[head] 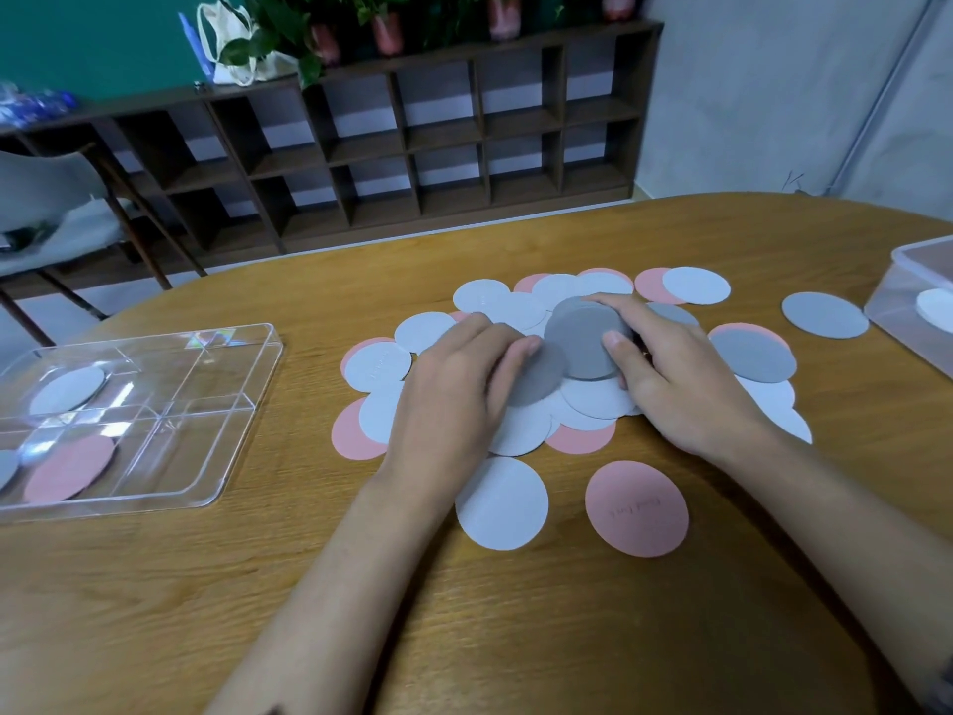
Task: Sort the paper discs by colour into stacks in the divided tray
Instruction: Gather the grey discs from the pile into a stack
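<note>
A heap of white, grey and pink paper discs [753, 356] covers the middle of the wooden table. My right hand [675, 374] grips a small stack of grey discs [582, 338], thumb on its near edge and fingers over the far edge. My left hand [454, 384] pinches another grey disc [536, 379] just left of that stack. The clear divided tray [206, 420] lies at the left. It holds a white disc [67, 389] in a far compartment, a pink disc [69, 469] in a near one, and a grey disc [6, 467] at the frame's edge.
A single white disc [503, 503] and a pink disc [637, 508] lie apart near me. A lone grey disc [825, 314] sits toward a clear plastic box [897, 296] at the right edge. A chair and dark shelving stand beyond the table.
</note>
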`<state>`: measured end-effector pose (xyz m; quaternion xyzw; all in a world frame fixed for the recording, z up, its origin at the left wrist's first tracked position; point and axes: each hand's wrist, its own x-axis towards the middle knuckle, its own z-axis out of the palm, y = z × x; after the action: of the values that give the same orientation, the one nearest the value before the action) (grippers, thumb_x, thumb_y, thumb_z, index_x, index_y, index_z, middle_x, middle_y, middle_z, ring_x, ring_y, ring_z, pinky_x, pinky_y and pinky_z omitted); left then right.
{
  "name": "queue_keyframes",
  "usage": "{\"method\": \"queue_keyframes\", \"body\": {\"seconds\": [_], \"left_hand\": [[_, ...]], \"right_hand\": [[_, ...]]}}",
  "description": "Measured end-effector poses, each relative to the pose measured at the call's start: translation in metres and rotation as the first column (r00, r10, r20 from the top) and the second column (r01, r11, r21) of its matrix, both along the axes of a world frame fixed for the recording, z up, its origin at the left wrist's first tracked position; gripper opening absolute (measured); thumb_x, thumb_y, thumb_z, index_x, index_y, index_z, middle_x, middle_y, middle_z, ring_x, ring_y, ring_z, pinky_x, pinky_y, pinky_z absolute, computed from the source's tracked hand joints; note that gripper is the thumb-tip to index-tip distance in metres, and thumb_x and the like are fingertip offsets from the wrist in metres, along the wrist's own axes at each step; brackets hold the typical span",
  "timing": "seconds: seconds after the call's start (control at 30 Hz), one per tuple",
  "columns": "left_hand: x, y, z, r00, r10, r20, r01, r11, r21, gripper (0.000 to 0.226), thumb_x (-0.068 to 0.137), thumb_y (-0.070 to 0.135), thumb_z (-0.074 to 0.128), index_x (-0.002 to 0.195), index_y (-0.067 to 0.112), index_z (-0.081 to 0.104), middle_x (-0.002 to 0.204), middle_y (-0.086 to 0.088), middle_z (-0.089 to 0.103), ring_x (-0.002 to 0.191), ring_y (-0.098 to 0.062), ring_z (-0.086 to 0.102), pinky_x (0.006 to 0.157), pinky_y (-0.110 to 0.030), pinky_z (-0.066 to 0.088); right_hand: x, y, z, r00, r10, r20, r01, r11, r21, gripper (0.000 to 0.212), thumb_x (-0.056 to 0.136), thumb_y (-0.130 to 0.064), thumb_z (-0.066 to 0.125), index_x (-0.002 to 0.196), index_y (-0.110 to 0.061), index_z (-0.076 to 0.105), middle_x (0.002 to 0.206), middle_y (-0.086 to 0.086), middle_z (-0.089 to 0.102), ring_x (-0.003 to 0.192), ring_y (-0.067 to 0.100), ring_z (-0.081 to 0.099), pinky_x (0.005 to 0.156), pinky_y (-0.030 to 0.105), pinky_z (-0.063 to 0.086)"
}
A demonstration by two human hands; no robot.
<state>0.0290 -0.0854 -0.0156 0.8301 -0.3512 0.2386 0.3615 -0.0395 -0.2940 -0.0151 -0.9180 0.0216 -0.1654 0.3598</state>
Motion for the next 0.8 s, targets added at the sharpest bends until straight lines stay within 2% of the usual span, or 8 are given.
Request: {"method": "queue_keyframes", "body": {"seconds": [0.1, 0.17, 0.3, 0.4, 0.5, 0.63, 0.73, 0.8], "left_hand": [[-0.005, -0.004, 0.003, 0.997, -0.031, -0.067, 0.023, 0.992, -0.122, 0.012, 0.099, 0.016, 0.069, 0.090, 0.011, 0.075, 0.084, 0.006, 0.071, 0.075, -0.010, 0.060, 0.071, -0.020, 0.048], [-0.006, -0.006, 0.001, 0.991, -0.032, -0.126, 0.017, 0.993, -0.118, 0.008, 0.099, 0.019, 0.069, 0.099, 0.013, 0.075, 0.086, 0.007, 0.073, 0.070, -0.010, 0.063, 0.071, -0.029, 0.054], [-0.007, -0.007, -0.005, 0.983, 0.010, -0.185, -0.026, 0.996, -0.088, 0.028, 0.096, 0.027, 0.072, 0.122, 0.016, 0.076, 0.091, 0.003, 0.074, 0.076, -0.015, 0.070, 0.074, -0.040, 0.060], [-0.010, -0.010, -0.007, 0.973, 0.009, -0.232, -0.041, 0.990, -0.133, 0.032, 0.094, 0.029, 0.074, 0.124, 0.018, 0.076, 0.089, 0.002, 0.073, 0.078, -0.017, 0.070, 0.076, -0.041, 0.059], [-0.012, -0.013, -0.010, 0.944, 0.045, -0.328, -0.115, 0.974, -0.197, 0.030, 0.092, 0.032, 0.078, 0.119, 0.020, 0.078, 0.091, 0.004, 0.073, 0.078, -0.015, 0.071, 0.078, -0.041, 0.059], [-0.012, -0.012, -0.011, 0.893, 0.043, -0.449, -0.176, 0.949, -0.260, 0.025, 0.087, 0.036, 0.081, 0.107, 0.021, 0.079, 0.102, 0.010, 0.076, 0.076, -0.010, 0.075, 0.080, -0.040, 0.061], [-0.013, -0.014, -0.008, 0.894, 0.034, -0.446, -0.152, 0.961, -0.231, 0.022, 0.085, 0.037, 0.084, 0.098, 0.020, 0.078, 0.096, 0.010, 0.076, 0.074, -0.008, 0.073, 0.077, -0.036, 0.059], [-0.009, -0.011, -0.005, 0.936, 0.055, -0.348, -0.110, 0.984, -0.141, 0.024, 0.085, 0.040, 0.084, 0.094, 0.019, 0.078, 0.094, 0.010, 0.074, 0.076, -0.007, 0.066, 0.074, -0.030, 0.054]], "right_hand": [[-0.001, 0.003, 0.001, 0.999, 0.028, -0.016, -0.028, 0.999, 0.041, 0.038, 0.109, -0.024, 0.044, 0.143, -0.039, 0.049, 0.103, -0.017, 0.062, 0.098, 0.003, 0.056, 0.073, 0.014, 0.043], [-0.003, 0.005, 0.001, 0.998, 0.057, -0.028, -0.054, 0.994, 0.095, 0.040, 0.109, -0.023, 0.044, 0.145, -0.040, 0.049, 0.086, -0.017, 0.060, 0.086, 0.002, 0.057, 0.070, 0.012, 0.042], [-0.003, 0.007, 0.003, 0.996, 0.083, -0.027, -0.078, 0.983, 0.167, 0.042, 0.110, -0.025, 0.040, 0.144, -0.048, 0.048, 0.079, 0.003, 0.064, 0.084, 0.017, 0.061, 0.084, 0.041, 0.050], [-0.004, 0.007, 0.003, 0.995, 0.097, -0.024, -0.092, 0.984, 0.152, 0.043, 0.111, -0.026, 0.036, 0.145, -0.050, 0.047, 0.083, 0.002, 0.065, 0.086, 0.018, 0.060, 0.088, 0.048, 0.051], [-0.007, 0.009, 0.003, 0.992, 0.118, -0.044, -0.110, 0.983, 0.149, 0.042, 0.111, -0.030, 0.034, 0.146, -0.049, 0.046, 0.089, -0.001, 0.064, 0.089, 0.014, 0.060, 0.088, 0.040, 0.050], [-0.009, 0.016, 0.006, 0.989, 0.128, -0.068, -0.123, 0.989, 0.084, 0.045, 0.106, -0.045, 0.036, 0.150, -0.043, 0.041, 0.106, -0.023, 0.058, 0.098, -0.007, 0.054, 0.076, 0.011, 0.043], [-0.007, 0.016, 0.004, 0.994, 0.085, -0.067, -0.088, 0.995, -0.038, 0.045, 0.107, -0.039, 0.041, 0.152, -0.041, 0.037, 0.124, -0.020, 0.053, 0.105, -0.003, 0.051, 0.072, 0.010, 0.040], [-0.006, 0.013, 0.002, 0.997, 0.059, -0.047, -0.061, 0.997, -0.050, 0.040, 0.109, -0.033, 0.041, 0.148, -0.037, 0.041, 0.124, -0.016, 0.054, 0.109, 0.002, 0.050, 0.071, 0.011, 0.040]]}}
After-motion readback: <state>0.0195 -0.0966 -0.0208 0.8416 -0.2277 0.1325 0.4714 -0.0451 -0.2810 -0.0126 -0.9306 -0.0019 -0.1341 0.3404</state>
